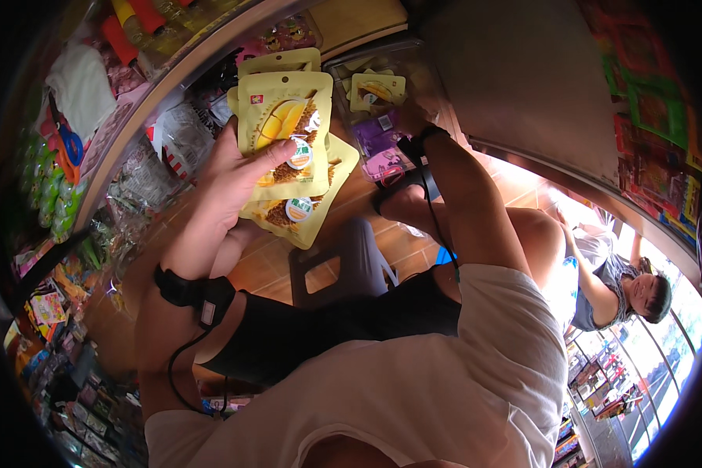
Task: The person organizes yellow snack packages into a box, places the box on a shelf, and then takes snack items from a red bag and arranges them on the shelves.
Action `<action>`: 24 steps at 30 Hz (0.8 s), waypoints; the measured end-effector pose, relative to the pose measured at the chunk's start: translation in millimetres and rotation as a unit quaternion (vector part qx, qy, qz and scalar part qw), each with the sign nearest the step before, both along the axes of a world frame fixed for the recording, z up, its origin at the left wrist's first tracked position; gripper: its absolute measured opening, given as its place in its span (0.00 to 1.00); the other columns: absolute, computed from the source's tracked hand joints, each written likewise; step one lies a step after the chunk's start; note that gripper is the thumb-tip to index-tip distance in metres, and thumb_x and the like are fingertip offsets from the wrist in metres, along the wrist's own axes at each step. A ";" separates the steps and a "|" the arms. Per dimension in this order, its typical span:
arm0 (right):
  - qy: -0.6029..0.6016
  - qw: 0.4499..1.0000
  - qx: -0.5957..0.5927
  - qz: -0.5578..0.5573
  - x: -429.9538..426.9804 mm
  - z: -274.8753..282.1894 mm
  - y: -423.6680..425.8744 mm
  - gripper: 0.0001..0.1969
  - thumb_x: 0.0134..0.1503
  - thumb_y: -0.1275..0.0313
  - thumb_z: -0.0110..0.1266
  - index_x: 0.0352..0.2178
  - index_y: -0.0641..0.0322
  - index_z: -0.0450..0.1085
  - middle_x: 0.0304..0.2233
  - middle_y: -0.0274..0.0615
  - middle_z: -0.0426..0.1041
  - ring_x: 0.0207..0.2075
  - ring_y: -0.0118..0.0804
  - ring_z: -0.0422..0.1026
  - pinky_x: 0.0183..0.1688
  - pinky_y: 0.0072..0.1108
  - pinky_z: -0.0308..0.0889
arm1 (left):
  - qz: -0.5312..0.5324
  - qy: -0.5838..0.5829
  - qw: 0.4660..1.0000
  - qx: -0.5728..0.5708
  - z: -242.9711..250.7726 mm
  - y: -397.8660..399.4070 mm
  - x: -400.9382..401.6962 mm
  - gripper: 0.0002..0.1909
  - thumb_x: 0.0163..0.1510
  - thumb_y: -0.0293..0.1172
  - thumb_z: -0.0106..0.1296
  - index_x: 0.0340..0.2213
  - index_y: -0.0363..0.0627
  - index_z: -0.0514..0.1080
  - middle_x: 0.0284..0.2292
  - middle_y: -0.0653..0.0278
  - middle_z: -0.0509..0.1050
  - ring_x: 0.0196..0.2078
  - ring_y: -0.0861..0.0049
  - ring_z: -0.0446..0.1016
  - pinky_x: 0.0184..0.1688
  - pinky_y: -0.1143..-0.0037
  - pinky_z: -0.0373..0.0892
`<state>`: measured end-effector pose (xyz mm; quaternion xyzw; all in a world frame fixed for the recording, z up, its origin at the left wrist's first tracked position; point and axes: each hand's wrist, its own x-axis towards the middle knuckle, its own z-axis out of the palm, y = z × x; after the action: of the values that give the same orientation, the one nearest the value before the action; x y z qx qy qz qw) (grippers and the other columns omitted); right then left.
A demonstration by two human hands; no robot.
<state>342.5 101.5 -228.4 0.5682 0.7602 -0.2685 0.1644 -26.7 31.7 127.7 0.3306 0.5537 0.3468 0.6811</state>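
Observation:
My left hand (234, 175) holds several yellow candy pouches (284, 117) printed with durian pictures, fanned out, the thumb pressed on the front one. My right hand (416, 117) reaches to a clear plastic bin (439, 88), at its right side. It is dim and partly blurred, so whether it grips anything cannot be told. Inside the bin lie more yellow pouches (377, 92), purple packets (374, 131) and a pink packet (383, 161). Black bands with cables are strapped on both arms.
A grey plastic stool (339, 269) stands below the pouches on the tiled floor. Left are shelves with bagged goods (181, 137) and scissors with blue and orange handles (70, 149). A cabinet panel (526, 88) rises right of the bin. Another person (605, 286) is at the far right.

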 end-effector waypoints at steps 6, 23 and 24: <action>-0.132 0.977 -0.096 0.135 -14.9 25.1 15.2 0.18 0.46 0.63 0.60 0.39 0.58 0.77 0.38 0.50 0.78 0.41 0.46 0.77 0.42 0.35 0.73 | -0.002 0.016 1.000 0.008 -1.5 -0.3 -0.6 0.30 0.49 0.30 0.65 0.51 0.38 0.64 0.46 0.61 0.74 0.46 0.76 0.73 0.49 0.74 0.69; 0.108 0.990 -0.068 0.057 -10.7 154.4 33.8 0.18 0.33 0.71 0.65 0.29 0.70 0.75 0.28 0.54 0.77 0.31 0.52 0.77 0.33 0.34 0.71 | -0.012 -0.044 0.996 0.082 16.9 1.9 -3.2 0.30 0.50 0.30 0.64 0.52 0.37 0.63 0.47 0.58 0.73 0.48 0.73 0.73 0.50 0.72 0.70; 0.099 0.992 -0.059 0.054 -7.6 169.1 34.6 0.18 0.33 0.71 0.65 0.29 0.70 0.75 0.28 0.54 0.77 0.31 0.52 0.77 0.33 0.34 0.71 | -0.024 -0.052 0.995 0.085 18.7 3.2 -2.1 0.29 0.50 0.30 0.64 0.51 0.37 0.65 0.46 0.58 0.74 0.47 0.73 0.74 0.49 0.72 0.70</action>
<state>334.9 136.1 -59.3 0.4866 0.7849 -0.3588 0.1358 -28.8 34.9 146.5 0.3816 0.4781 0.3928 0.6867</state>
